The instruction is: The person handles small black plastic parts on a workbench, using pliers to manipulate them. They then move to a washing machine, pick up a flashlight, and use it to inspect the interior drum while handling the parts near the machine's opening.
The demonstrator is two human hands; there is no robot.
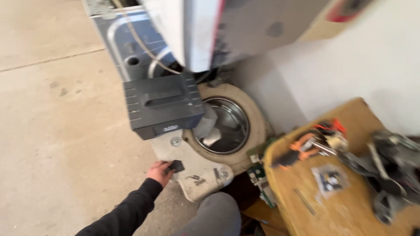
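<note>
My left hand (159, 171), in a black sleeve, reaches in from the lower left and grips a small black part (176, 166). It is held at the edge of a pale counterweight block (199, 170) bolted to a cream washing-machine tub (258, 126). The steel drum (227, 126) inside the tub lies open and faces up. A black ribbed plastic case (162, 105) rests across the tub's left side, just above my hand. My right hand is out of view.
A grey metal machine cabinet (127, 43) and a white panel (192, 30) stand behind the tub. To the right, a round wooden table (306, 209) carries orange-handled pliers (299, 150), a small plastic bag (330, 179) and a dark metal assembly (389, 175). A green circuit board (259, 175) leans beside it. My grey-trousered knee (216, 214) is at the bottom.
</note>
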